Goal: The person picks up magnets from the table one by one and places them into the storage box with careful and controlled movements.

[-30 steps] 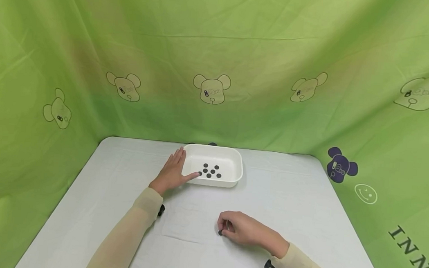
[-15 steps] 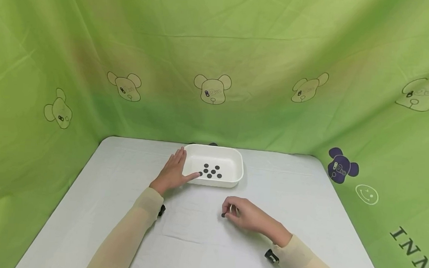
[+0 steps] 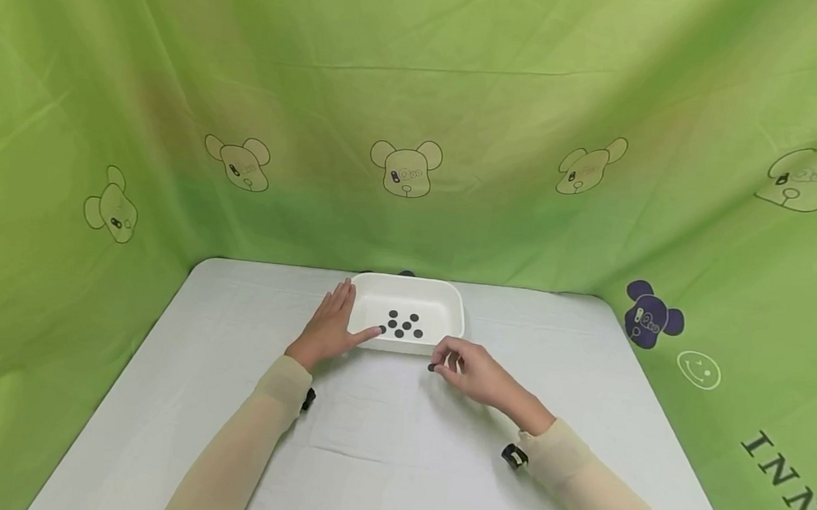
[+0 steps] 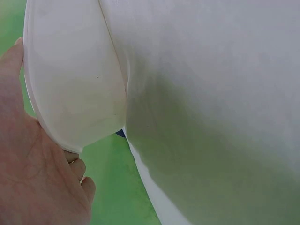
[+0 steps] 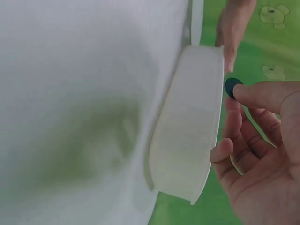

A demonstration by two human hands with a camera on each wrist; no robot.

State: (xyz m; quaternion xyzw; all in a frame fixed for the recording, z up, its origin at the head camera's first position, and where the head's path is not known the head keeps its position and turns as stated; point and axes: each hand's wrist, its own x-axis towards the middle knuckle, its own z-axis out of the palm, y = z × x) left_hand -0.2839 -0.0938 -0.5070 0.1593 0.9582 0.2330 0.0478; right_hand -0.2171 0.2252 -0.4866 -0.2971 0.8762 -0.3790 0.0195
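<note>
A white rectangular tray [image 3: 394,347] stands toward the back of the table, with several small dark round discs [image 3: 406,326] lying flat inside it. Against its left end rests my left hand [image 3: 324,333], fingers extended along the side and thumb over the near rim. My right hand [image 3: 477,375] pinches one dark disc [image 3: 432,367] between thumb and fingertips, just in front of the tray's near right corner. In the right wrist view this disc [image 5: 232,87] looks dark blue-green and is held close to the tray's rim. The left wrist view shows the tray's outer wall [image 4: 77,70] beside my palm.
A white cloth covers the table [image 3: 361,455], whose back edge lies just behind the tray. Green curtains [image 3: 419,76] printed with bear heads enclose the back and both sides. A black band piece [image 3: 515,456] sits on my right wrist.
My right hand has moved forward over the table, toward the tray, carrying the pinched disc. The left hand, the tray and the discs inside it have stayed in place.
</note>
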